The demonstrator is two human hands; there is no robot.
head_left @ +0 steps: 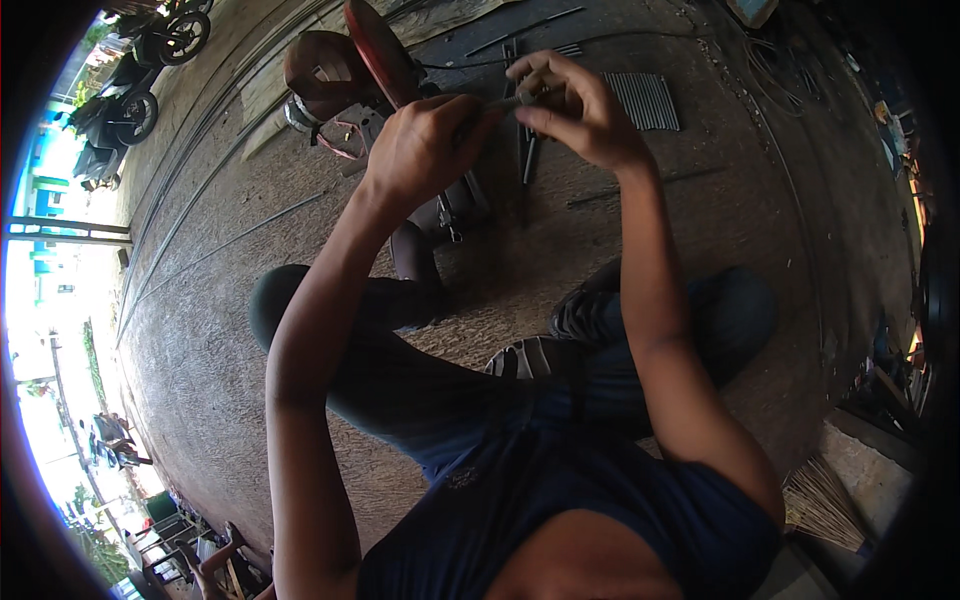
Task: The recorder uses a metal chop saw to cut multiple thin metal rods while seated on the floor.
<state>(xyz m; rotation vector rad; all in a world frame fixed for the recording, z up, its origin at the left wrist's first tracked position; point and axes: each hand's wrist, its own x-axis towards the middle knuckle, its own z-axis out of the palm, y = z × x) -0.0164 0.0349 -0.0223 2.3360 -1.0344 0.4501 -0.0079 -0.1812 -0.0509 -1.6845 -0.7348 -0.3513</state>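
Above chop saw [375, 60], short metal rod [510, 101] lay crosswise between hands: left hand [420, 150] fisted round one end, right hand [575, 110] fingers [535, 80] pinching other end.

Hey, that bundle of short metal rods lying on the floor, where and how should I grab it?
Take the bundle of short metal rods across its middle, coming straight down from above. The rods lie flat and side by side on the floor, so fingers closing over both long edges would gather them; gripping one end would probably let them fan apart.

red cut-off saw [372, 45], grey rods [645, 100], dark-blue shirt [560, 500]
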